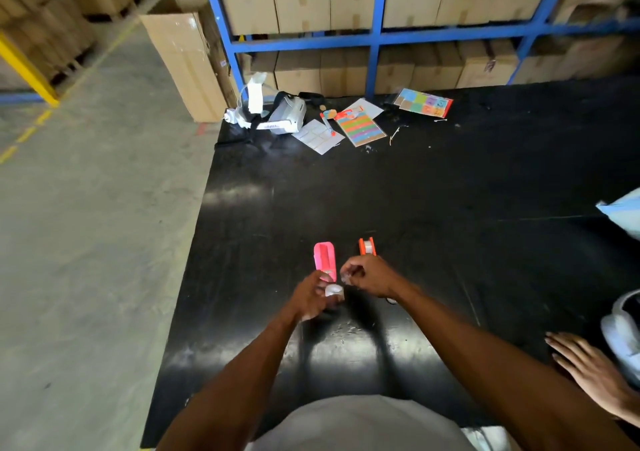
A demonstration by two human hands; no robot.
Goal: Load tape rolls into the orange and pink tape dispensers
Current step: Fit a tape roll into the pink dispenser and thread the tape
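Note:
A pink tape dispenser (325, 259) lies on the black table (450, 208), open side up, with no roll visible in it. An orange tape dispenser (367, 246) stands just to its right with a clear roll inside. My left hand (311, 296) is closed around a small clear tape roll (334, 290) right below the pink dispenser. My right hand (372, 275) is beside it, fingers pinched on what looks like the loose tape end; the detail is blurred.
At the table's far side lie a white headset (277, 114), label sheets (320, 136), a colourful striped card (362, 127) and another coloured card (424, 103). Another person's hand (595, 371) rests on the table at the right. Blue shelving with cardboard boxes (374, 34) stands behind.

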